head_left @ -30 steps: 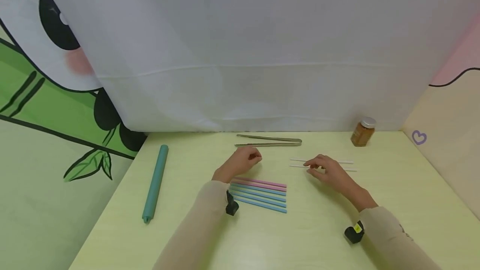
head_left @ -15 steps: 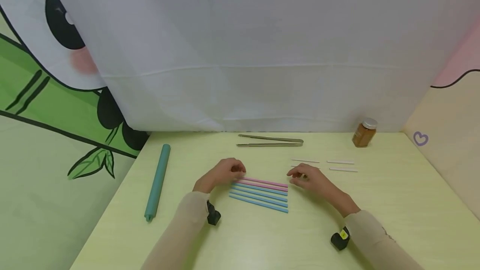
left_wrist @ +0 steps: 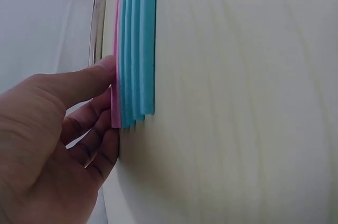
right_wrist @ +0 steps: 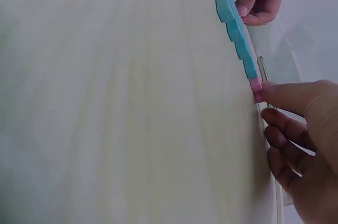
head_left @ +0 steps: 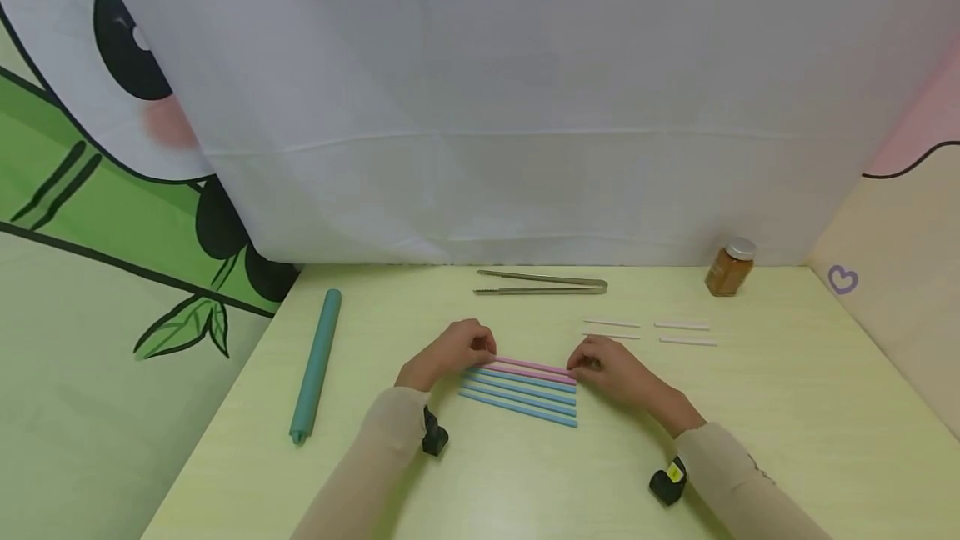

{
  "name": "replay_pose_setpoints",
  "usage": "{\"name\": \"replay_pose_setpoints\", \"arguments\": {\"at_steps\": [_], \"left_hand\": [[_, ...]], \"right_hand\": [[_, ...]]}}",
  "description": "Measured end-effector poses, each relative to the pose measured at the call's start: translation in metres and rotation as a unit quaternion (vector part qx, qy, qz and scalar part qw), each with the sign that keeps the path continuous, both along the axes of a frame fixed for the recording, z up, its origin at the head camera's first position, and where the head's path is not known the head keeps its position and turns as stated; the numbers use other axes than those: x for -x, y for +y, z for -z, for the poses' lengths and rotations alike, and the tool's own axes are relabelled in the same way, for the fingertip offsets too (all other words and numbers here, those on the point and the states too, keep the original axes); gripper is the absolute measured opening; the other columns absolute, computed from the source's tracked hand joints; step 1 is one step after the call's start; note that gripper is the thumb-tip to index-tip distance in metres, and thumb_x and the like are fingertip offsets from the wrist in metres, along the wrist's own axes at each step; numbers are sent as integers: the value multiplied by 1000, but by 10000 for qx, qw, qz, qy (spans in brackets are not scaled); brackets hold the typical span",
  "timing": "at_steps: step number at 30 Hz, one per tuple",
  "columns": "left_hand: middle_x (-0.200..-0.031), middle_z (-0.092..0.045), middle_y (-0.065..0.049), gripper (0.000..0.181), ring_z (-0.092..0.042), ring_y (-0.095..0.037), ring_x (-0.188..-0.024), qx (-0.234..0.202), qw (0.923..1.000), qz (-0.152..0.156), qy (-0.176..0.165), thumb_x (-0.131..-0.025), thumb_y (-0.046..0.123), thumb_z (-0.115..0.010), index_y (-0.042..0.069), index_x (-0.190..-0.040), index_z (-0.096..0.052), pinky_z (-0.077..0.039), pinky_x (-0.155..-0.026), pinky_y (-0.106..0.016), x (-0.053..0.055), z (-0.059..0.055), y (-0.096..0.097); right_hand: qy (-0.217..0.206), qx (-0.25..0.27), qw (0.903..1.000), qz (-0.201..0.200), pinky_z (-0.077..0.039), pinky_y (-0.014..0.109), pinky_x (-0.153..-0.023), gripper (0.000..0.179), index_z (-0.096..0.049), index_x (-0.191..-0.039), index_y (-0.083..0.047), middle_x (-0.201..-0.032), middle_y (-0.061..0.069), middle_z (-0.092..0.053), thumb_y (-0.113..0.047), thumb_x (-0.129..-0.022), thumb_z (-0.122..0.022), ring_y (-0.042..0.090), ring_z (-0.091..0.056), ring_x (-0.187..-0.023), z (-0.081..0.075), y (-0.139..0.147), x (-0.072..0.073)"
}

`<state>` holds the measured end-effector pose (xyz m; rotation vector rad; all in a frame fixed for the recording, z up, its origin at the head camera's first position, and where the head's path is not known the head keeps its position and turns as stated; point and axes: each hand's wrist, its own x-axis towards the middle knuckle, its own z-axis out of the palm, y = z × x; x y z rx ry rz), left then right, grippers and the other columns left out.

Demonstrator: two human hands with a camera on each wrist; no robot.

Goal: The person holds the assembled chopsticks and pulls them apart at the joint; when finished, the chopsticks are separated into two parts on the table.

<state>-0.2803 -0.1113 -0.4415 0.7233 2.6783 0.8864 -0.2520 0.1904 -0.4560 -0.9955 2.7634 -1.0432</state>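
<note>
My left hand (head_left: 456, 350) pinches the left end of the farther pink stick (head_left: 528, 364), thumb on top in the left wrist view. The right hand (head_left: 611, 369) has its thumb and fingertips at that stick's right end; its thumb (right_wrist: 288, 96) presses on the pink end in the right wrist view. A second pink stick (head_left: 517, 372) lies just on the near side. Several blue sticks (head_left: 517, 409) follow it toward me, side by side and slightly slanted. Short white sticks (head_left: 681, 325) lie in two pairs beyond the right hand.
Metal tongs (head_left: 540, 291) lie along the back of the table, near the white cloth (head_left: 480, 190). A teal roll (head_left: 315, 365) rests at the left. In the back right corner stands a brown jar (head_left: 726, 272) with a silver lid.
The right hand has moved left and nearer, away from the white sticks to the pink stick's right end. The left hand has shifted left and down onto its left end.
</note>
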Motion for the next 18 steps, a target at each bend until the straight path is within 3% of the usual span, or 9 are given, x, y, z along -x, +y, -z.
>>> {"name": "replay_pose_setpoints", "arguments": {"at_steps": [8, 15, 18], "left_hand": [[-82, -59, 2, 5, -51, -9, -75, 100, 9997, -3, 212, -89, 14, -68, 12, -85, -67, -46, -72, -25, 1, 3, 3], [-83, -62, 3, 4, -53, -9, -74, 64, 9999, -77, 68, -93, 13, -63, 13, -89, -65, -47, -71, -26, -1, -8, 7], [-85, -63, 2, 5, -52, -9, -75, 122, 9997, 48, 187, -93, 11, -62, 12, -93, -67, -46, -72, -25, 0, -12, 10]], "right_hand": [[121, -148, 9998, -20, -48, 29, -79, 4, -70, -90, -14, -89, -8, -61, -17, -91, -66, 9, -56, -85, 0, -1, 0], [-216, -80, 9990, 372, -51, 30, -81, 5, -68, -94, -13, -92, -5, -67, -11, -91, -64, 11, -61, -88, -6, -1, -1], [-221, -14, 9988, 442, -52, 29, -79, 7, -67, -96, -13, -92, -4, -68, -9, -91, -63, 11, -62, -87, -9, -1, 0]]}}
